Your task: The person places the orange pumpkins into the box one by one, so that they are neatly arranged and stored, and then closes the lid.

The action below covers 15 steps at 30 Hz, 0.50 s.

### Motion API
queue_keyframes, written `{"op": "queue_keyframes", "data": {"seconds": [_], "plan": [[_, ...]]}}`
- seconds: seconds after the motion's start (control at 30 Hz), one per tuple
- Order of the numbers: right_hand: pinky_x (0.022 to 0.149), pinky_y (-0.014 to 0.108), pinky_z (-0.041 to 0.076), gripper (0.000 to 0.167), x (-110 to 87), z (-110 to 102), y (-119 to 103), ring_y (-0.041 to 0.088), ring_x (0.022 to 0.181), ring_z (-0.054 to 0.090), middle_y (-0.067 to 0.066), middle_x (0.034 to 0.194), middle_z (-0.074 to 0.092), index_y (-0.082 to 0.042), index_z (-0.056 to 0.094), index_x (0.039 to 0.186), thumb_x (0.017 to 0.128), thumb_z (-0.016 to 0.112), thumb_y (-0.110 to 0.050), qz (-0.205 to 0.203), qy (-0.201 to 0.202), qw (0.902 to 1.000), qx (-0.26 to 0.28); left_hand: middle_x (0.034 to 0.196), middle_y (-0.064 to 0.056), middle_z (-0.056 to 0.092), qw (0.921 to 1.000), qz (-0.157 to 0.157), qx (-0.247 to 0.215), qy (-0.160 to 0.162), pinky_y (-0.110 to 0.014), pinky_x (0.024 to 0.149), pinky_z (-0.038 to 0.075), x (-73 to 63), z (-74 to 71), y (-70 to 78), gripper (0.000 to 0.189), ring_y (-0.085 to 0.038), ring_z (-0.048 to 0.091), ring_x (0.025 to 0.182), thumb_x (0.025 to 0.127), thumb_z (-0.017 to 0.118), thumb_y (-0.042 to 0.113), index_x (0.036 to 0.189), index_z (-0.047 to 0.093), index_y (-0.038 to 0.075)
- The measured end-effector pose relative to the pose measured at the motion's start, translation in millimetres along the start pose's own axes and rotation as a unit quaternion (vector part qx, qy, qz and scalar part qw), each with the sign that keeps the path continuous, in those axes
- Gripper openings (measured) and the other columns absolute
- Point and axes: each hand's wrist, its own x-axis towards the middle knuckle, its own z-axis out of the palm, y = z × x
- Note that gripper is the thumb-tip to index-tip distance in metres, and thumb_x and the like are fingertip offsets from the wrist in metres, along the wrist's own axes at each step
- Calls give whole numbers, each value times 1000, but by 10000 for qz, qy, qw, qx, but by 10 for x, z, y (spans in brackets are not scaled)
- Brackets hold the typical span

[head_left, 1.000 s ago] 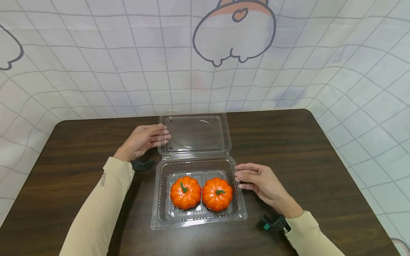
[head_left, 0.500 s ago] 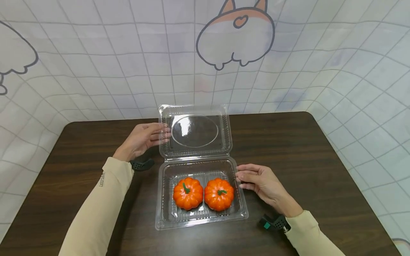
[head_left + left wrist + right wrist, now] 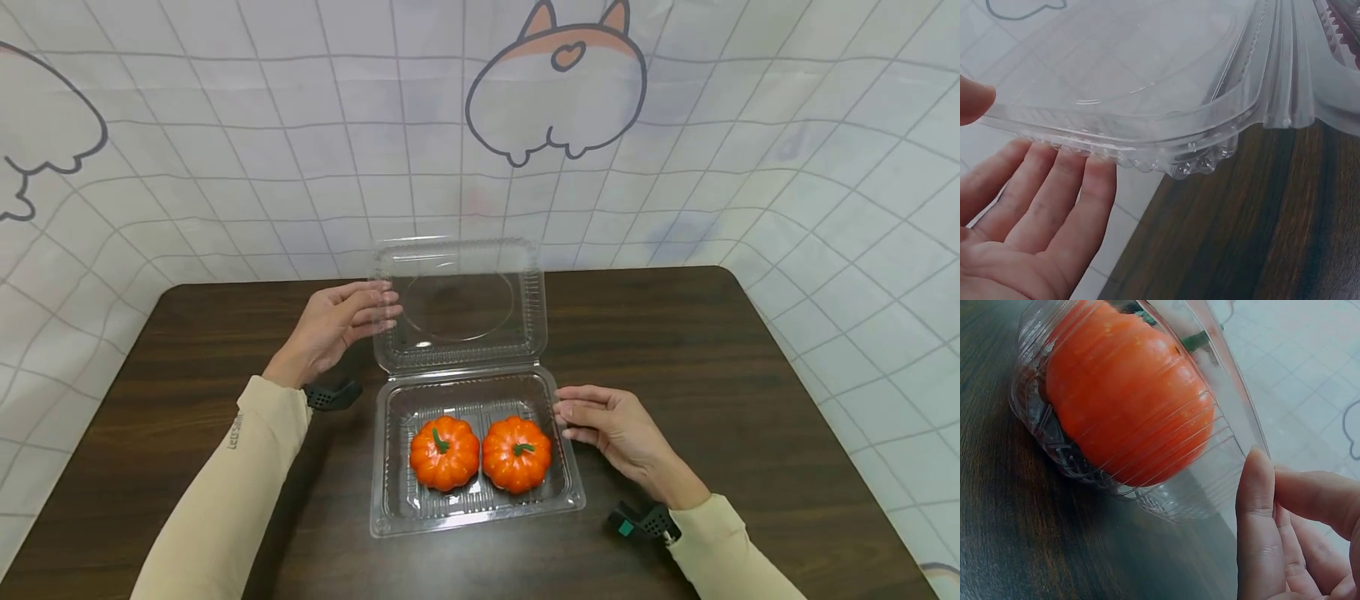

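A clear plastic clamshell container lies on the dark wooden table, its lid tilted up at the far side. Two orange pumpkins with green stems, a left one and a right one, sit side by side in the base. My left hand holds the left edge of the lid; in the left wrist view the thumb is above the rim and the fingers press its outer side. At the right side of the base, my right hand pinches the rim between thumb and fingers.
The dark wooden table extends around the container to rounded far corners. Behind and at the sides hangs a white grid-patterned cloth with cartoon animal drawings. Black straps sit around both wrists.
The lid has risen from leaning far back to a steeper tilt, with my left hand on its edge. My right hand stays at the base rim. The head view has shifted slightly.
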Motion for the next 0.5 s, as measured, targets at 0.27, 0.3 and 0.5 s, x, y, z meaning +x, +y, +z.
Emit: {"op": "queue_keyframes", "data": {"seconds": [0.27, 0.3, 0.5], "plan": [[77, 24, 65, 21, -15, 8, -11, 11, 85, 78, 0, 97, 81, -8, 74, 115, 95, 71, -1, -48, 84, 9999, 44, 121, -2, 75, 9988, 324, 159, -327, -29, 96, 61, -41, 32, 96, 51, -15, 77, 109, 102, 65, 10, 145, 47, -11], [77, 24, 65, 21, -11, 1, -14, 11, 85, 78, 0, 97, 81, -7, 74, 115, 95, 71, -1, -37, 110, 9999, 39, 122, -2, 75, 9983, 375, 211, -393, -29, 98, 61, -42, 39, 103, 50, -14, 76, 111, 102, 64, 10, 145, 48, -10], [78, 24, 65, 24, 0, -52, -23, 11, 86, 78, -1, 99, 80, -5, 72, 120, 96, 72, -4, 42, 155, 9999, -35, 122, -3, 74, 9971, 559, 251, -443, -31, 99, 60, -78, 94, 121, 43, -17, 75, 114, 100, 65, 4, 140, 55, -7]]}}
